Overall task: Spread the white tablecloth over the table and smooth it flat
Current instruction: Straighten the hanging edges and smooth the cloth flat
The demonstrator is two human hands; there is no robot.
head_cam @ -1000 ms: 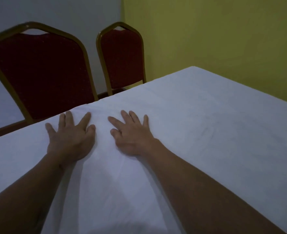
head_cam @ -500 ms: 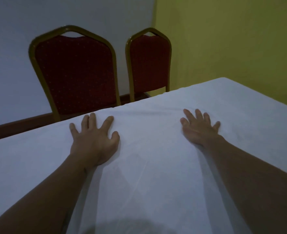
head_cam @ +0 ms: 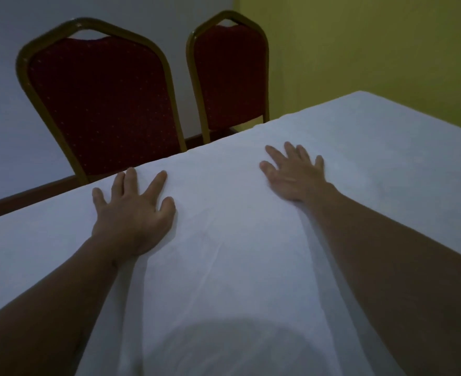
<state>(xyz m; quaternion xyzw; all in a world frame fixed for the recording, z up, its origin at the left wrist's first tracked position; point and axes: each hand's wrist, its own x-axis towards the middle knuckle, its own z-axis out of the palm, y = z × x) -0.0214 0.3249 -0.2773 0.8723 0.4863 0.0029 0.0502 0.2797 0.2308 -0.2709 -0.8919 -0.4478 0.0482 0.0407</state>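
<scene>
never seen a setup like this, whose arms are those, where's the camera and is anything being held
There is no machine here. These are a person's two bare arms, filmed by a camera worn on their head that looks forward and down, which is why the arms come in from the bottom edge.

The surface is covered by a white tablecloth with faint creases between the arms. The left hand and the right hand lie palm down on it, fingers spread, apart from each other, near the far edge. Nothing is held; the hands only press on the cloth.

Behind it stand a larger red chair and a second red chair, both gold-framed, with a yellow wall on the right.
</scene>
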